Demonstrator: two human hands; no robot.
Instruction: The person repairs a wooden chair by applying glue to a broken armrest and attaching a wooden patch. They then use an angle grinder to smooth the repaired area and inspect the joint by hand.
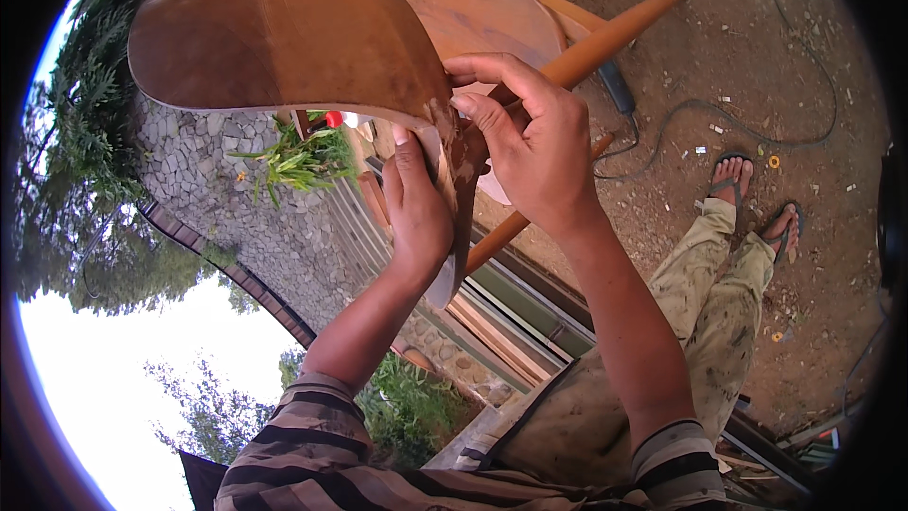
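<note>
A brown wooden chair with a broad curved backrest is close in front of me, tilted on its side. My left hand grips the narrow lower part of the backrest, its thumb lying up along the edge. From the other side my right hand holds the same part. Its index finger and thumb are bent, with their tips at the corner of the wood, and its other fingers curl lower down, partly hidden. The wood between my hands is rough and patchy. Whether a small thing is between the right fingertips is hidden.
Beyond is a rounded wooden seat with a tapered leg. A dark-handled tool trails a black cable over the dirt ground. Planks lie below my hands; a stone wall stands left. My sandalled feet are right.
</note>
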